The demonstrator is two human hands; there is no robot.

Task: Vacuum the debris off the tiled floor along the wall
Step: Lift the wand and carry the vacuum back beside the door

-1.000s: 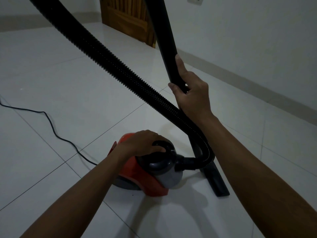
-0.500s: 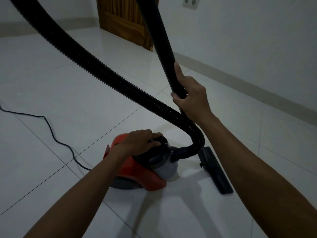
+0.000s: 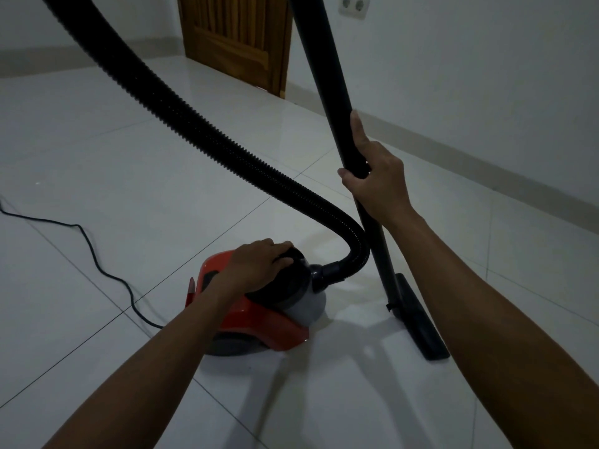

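Note:
A red and grey canister vacuum (image 3: 259,319) sits on the white tiled floor (image 3: 129,163). My left hand (image 3: 256,267) holds the black handle on top of it. A black ribbed hose (image 3: 194,131) arcs from the canister's front up and out of frame at top left. My right hand (image 3: 379,179) grips the black wand (image 3: 327,76), which stands nearly upright. Its floor nozzle (image 3: 421,325) lies flat on the tiles just right of the canister. I see no debris on the floor in this dim light.
The power cord (image 3: 97,260) trails left across the tiles from the canister's rear. The white wall with a grey skirting (image 3: 486,166) runs along the right. A wooden door (image 3: 236,37) and a double socket (image 3: 353,6) are at the back.
The canister has shifted under my left hand, and its hose end now points right toward the wand. The nozzle now lies further clear of the canister, and the hose loop has tightened.

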